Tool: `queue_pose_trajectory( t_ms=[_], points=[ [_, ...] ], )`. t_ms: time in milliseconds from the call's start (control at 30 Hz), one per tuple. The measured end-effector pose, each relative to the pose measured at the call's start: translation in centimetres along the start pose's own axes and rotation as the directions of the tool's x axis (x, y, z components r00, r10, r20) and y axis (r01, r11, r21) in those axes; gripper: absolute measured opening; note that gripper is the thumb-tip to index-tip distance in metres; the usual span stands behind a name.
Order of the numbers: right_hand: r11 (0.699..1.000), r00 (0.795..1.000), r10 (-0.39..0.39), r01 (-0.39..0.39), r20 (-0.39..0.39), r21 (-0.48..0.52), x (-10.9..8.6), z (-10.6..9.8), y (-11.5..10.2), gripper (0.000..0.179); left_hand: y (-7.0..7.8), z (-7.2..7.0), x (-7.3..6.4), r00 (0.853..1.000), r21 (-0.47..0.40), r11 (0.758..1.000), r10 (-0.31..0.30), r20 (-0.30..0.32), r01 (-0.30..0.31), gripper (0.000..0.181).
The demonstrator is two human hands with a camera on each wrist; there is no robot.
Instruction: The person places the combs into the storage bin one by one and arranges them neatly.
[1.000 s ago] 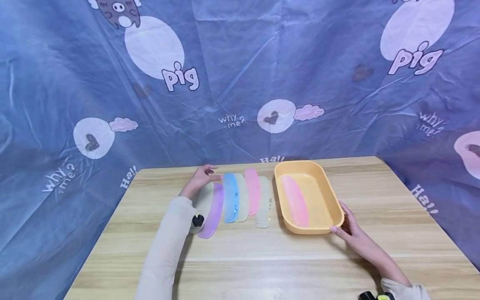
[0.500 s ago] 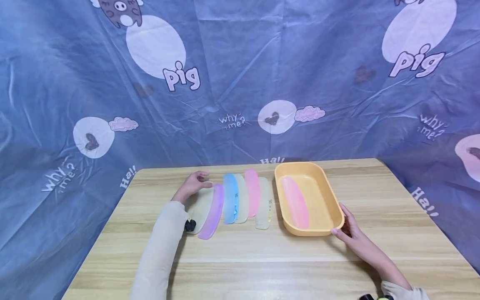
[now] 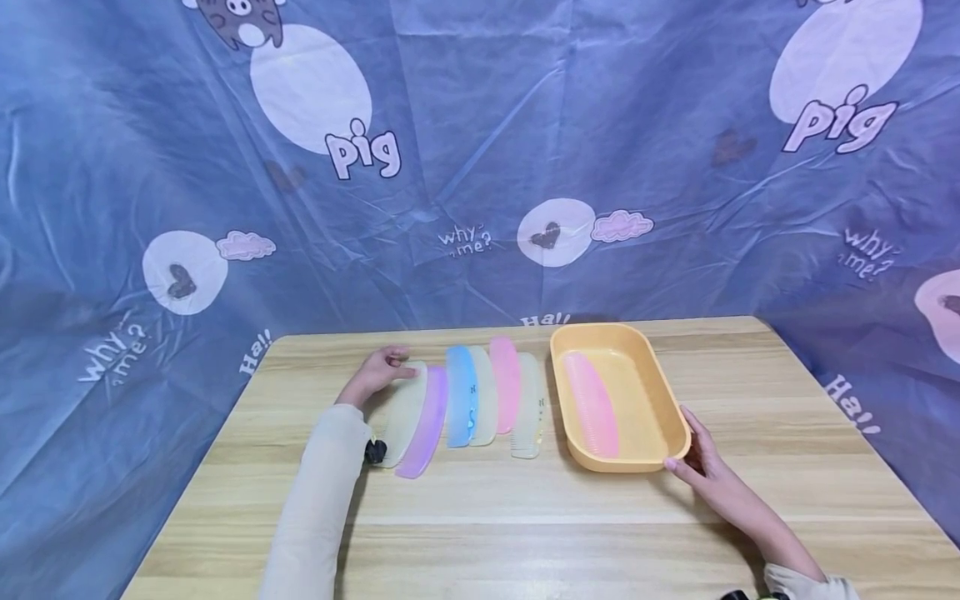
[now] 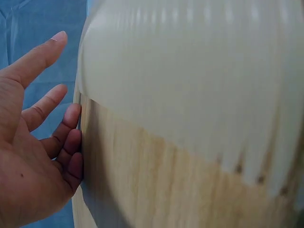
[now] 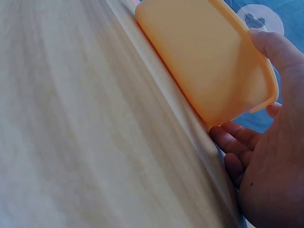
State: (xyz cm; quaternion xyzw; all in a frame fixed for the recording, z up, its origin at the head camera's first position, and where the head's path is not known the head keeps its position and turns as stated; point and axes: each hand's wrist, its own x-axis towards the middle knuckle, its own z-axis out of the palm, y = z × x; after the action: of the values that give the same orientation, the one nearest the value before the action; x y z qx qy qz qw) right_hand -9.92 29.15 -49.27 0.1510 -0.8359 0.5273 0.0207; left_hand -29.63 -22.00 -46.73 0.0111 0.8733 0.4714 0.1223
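Note:
My left hand (image 3: 378, 372) is over the far end of the leftmost pale comb (image 3: 406, 417). Its thumb and fingers are spread apart with nothing between them, and the left wrist view has the same comb (image 4: 175, 76) beside the fingertips. Right alongside lies a purple comb (image 3: 424, 425). With the thumb over the rim and fingers at the outer wall, my right hand (image 3: 707, 467) grips the near right corner of a yellow plastic tray (image 3: 660, 379). A pink comb (image 3: 592, 407) lies inside the tray, along its left side.
Between the purple comb and the tray lie a blue comb (image 3: 461, 398), a pale comb (image 3: 483, 396), a pink comb (image 3: 506, 385) and another pale comb (image 3: 528, 408), side by side. A blue printed cloth (image 3: 465, 167) hangs behind the wooden table (image 3: 525, 533).
My left hand has drawn leftward from near the blue comb's far end to the leftmost pale comb. The right hand keeps its grip on the tray, and the combs lie as before.

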Motion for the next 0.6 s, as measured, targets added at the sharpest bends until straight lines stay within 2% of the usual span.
queue_pose_trajectory(
  t_ms=[167,433,600],
  points=[
    [1.000,1.000,-0.001,0.001,0.004,0.014,-0.02,0.01,0.05,0.083,-0.15,0.09,-0.05,1.000,0.000,1.000,0.003,0.003,-0.003,0.059],
    [0.999,1.000,-0.019,0.019,0.003,0.025,0.10,-0.02,0.07,0.083,-0.26,-0.07,-0.18,0.999,0.077,0.996,-0.037,0.023,0.035,0.060],
    [1.000,1.000,-0.009,0.009,-0.001,0.004,0.07,-0.08,0.10,0.083,0.02,-0.16,-0.58,0.998,0.104,0.994,-0.037,0.052,0.031,0.065]
  ],
)
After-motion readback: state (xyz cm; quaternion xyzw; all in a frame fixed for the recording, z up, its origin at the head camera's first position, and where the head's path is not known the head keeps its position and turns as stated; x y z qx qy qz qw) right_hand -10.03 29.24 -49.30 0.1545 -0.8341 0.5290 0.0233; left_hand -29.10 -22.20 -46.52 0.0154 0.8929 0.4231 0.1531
